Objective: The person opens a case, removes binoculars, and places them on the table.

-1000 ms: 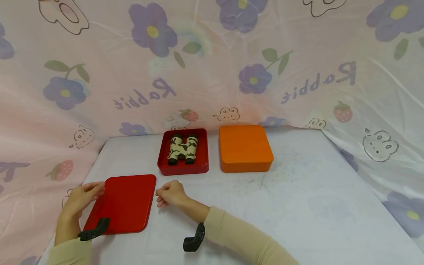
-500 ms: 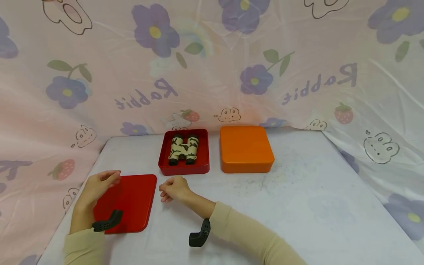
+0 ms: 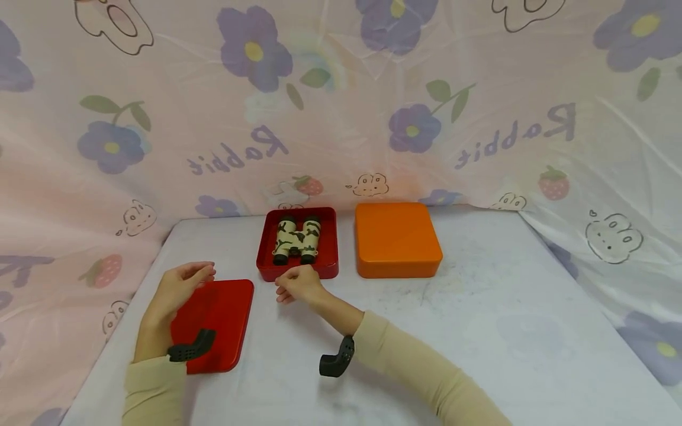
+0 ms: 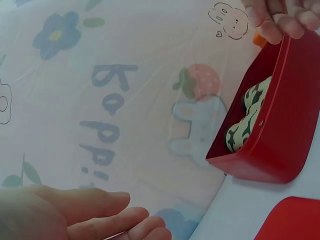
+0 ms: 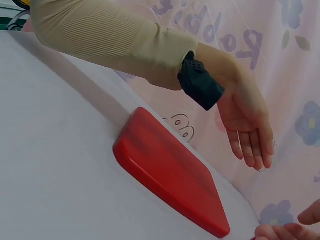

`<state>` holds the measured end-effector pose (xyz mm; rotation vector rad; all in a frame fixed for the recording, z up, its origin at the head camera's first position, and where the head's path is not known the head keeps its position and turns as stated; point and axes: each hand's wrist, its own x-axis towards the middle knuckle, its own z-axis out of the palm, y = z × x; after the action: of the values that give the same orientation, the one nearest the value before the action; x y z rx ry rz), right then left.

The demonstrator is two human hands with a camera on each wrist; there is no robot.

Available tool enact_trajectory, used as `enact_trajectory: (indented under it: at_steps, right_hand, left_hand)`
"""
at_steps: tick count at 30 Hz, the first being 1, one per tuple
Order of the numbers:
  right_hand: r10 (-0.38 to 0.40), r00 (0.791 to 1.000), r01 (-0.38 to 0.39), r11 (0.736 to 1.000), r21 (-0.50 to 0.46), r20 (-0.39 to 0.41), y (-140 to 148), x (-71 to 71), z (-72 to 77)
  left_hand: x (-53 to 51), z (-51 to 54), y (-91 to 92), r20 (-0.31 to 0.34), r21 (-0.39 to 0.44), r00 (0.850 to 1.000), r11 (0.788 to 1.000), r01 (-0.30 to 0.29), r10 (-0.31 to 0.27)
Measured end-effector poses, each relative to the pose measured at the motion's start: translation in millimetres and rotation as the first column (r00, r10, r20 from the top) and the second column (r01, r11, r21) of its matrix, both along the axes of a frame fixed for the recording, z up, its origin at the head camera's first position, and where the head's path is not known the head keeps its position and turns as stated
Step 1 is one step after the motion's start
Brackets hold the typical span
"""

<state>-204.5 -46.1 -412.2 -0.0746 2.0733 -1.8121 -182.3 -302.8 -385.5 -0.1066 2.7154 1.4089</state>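
A pair of toy binoculars with a cream and dark camouflage pattern lies inside the open red box at the back. The flat red lid rests on the table at front left. My left hand hovers over the lid's left part with fingers extended and nothing in them; the right wrist view shows this hand raised above the lid. Just at the red box's front wall is my right hand, its fingers loosely bent and holding nothing. Whether it touches the box cannot be told.
An orange box stands right of the red box, near the back edge. A patterned cloth hangs behind the white table. Black wrist devices stick out beneath the sleeves.
Both hands have moved forward and to the right, the left across the lid and the right up to the red box. The boxes, lid and binoculars stay in place.
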Motion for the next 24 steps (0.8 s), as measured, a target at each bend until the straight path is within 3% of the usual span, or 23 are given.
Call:
enact_trajectory:
  at_steps: [10,16,20,24]
  right_hand:
    - [-0.04,0.999,0.04,0.999,0.002,-0.034,20.3,-16.0,11.9]
    - [-0.114,0.993,0.115,0.993,0.017,-0.039,32.1,-29.6,18.6]
    - [-0.154,0.987,0.155,0.988,0.022,-0.042,35.7,-38.1,20.0]
    - [-0.192,0.981,0.192,0.981,0.011,-0.033,36.9,-45.5,19.7]
  left_hand:
    - [-11.4,7.9,16.3,-0.047,0.013,0.998,0.999,0.043,-0.043]
    - [-20.3,8.1,30.1,-0.087,0.041,0.993,0.995,0.086,-0.082]
    - [-24.6,7.2,37.1,-0.112,0.028,0.991,0.997,0.076,-0.072]
    - [-29.7,6.4,45.0,-0.162,0.071,0.986,0.996,0.058,-0.046]
